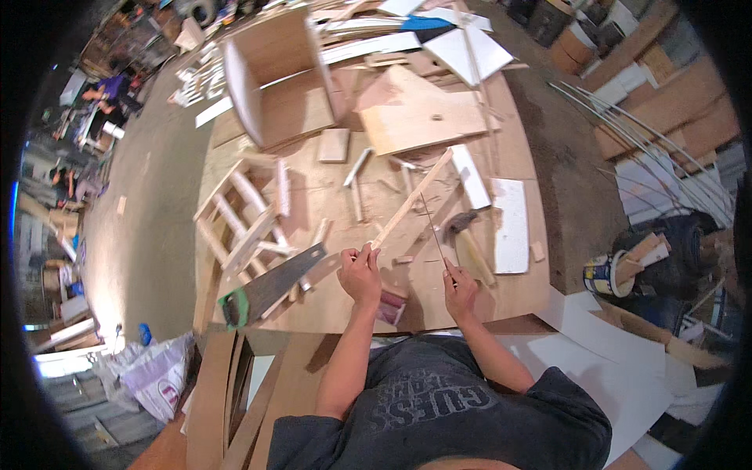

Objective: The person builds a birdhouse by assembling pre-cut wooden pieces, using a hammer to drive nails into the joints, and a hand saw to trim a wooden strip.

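Note:
My left hand (360, 270) is closed on the lower end of a pale wooden strip (413, 200), which slants up to the right over the workbench (521, 305). My right hand (459, 290) grips a long, thin, dark tool (432, 227), perhaps a blade or rod, whose far end reaches the strip's middle. A claw hammer (479, 254) lies just right of that tool. To the left of my left hand rest a green-handled handsaw (278, 282) and a small slatted wooden frame (231, 211). A short reddish block (392, 307) sits between my forearms.
An open plywood box (290, 117) stands at the back left, beside loose boards (423, 117) and white offcuts (509, 227). A bucket of scraps (605, 278) and leaning rods (623, 129) are to the right. Plastic sacks (153, 376) lie lower left; co-workers (110, 94) are beyond the floor.

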Motion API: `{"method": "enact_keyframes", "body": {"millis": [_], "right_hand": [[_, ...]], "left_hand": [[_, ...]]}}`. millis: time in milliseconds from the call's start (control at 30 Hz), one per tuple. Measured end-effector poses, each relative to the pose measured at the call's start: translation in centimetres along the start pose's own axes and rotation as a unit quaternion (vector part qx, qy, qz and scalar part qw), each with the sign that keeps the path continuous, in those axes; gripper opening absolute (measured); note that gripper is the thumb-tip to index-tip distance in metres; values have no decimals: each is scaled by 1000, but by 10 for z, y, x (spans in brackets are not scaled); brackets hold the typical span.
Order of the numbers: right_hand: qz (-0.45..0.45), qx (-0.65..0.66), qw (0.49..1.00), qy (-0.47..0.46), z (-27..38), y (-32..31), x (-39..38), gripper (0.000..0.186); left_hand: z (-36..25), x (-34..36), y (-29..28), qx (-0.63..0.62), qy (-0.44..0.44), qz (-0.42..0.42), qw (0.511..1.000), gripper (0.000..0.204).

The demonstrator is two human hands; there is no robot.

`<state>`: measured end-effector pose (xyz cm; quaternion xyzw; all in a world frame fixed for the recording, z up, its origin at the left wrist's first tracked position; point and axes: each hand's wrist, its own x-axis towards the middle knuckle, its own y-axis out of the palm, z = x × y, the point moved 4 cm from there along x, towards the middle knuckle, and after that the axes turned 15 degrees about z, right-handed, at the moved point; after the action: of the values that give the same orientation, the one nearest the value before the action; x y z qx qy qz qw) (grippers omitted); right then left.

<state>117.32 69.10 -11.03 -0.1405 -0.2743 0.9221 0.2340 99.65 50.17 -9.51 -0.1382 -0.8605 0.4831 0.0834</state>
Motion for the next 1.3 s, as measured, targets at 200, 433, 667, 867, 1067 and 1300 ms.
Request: {"method": "enact_keyframes", "body": {"millis": [200,433,667,867,1067,1300], "right_hand": [[34,-117,992,-38,15,79,12,37],[41,-139,989,-34,30,103,20,52],[68,-197,973,-95,96,129,26,60],[136,-53,963,-228,147,211,47,54],[125,108,986,7,112,239,126,43],[188,278,935,117,120,255,111,25]], "left_hand": [[89,-33,-55,-46,-79,12,996,21],[133,-76,-94,-79,-47,-22,996,27],[180,-92,-132,-79,-90,-118,986,33],[235,-101,-139,-77,-168,-150,971,35],[242,-81,-131,-57,-144,-128,980,35],[224,-72,-116,-89,-137,-116,980,35]]}}
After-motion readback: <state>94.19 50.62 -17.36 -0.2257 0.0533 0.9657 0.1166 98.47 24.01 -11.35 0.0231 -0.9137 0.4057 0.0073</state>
